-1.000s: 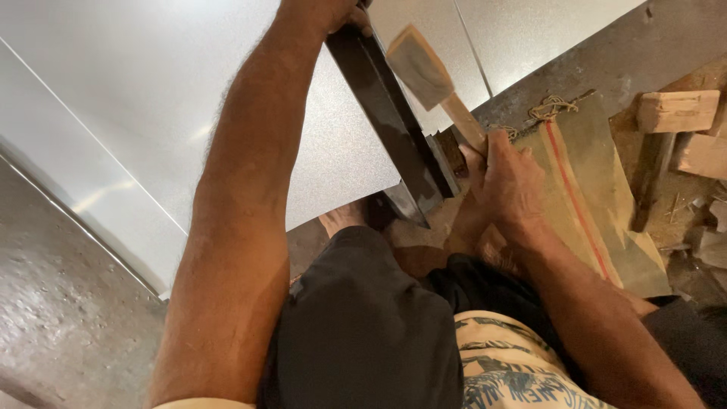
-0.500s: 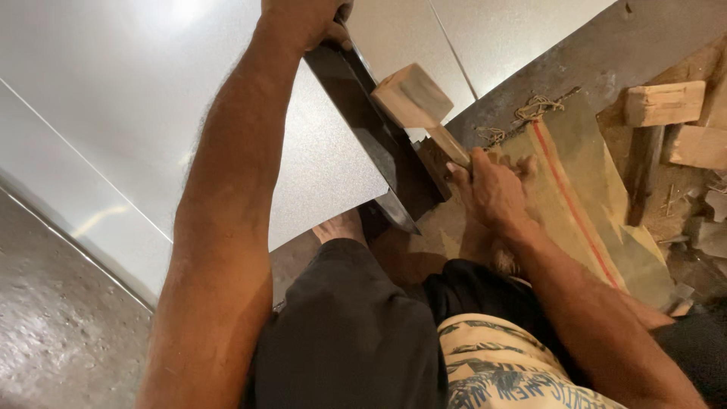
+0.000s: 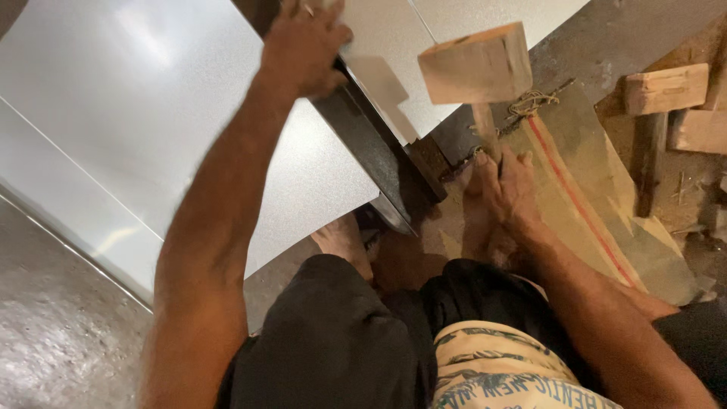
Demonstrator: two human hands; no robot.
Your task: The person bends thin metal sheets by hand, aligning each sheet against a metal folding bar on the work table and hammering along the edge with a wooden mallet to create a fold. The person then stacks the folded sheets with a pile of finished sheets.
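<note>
Wooden block-headed mallet (image 3: pixel 475 64) stands raised in the right hand's (image 3: pixel 506 189) clenched grip; left hand (image 3: pixel 301 47) grasps the dark steel bar (image 3: pixel 371 144) over grey sheet metal (image 3: pixel 151 129).

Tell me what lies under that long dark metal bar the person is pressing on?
A pale grey metal sheet runs under the dark bar, which the left hand presses down. How far the sheet reaches beneath it is hidden. The right hand holds a wooden mallet.

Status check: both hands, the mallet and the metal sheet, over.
Left hand pressing on the dark steel bar over the metal sheet. Right hand grips the wooden mallet, head raised. Bare foot beside the bar's near end.
</note>
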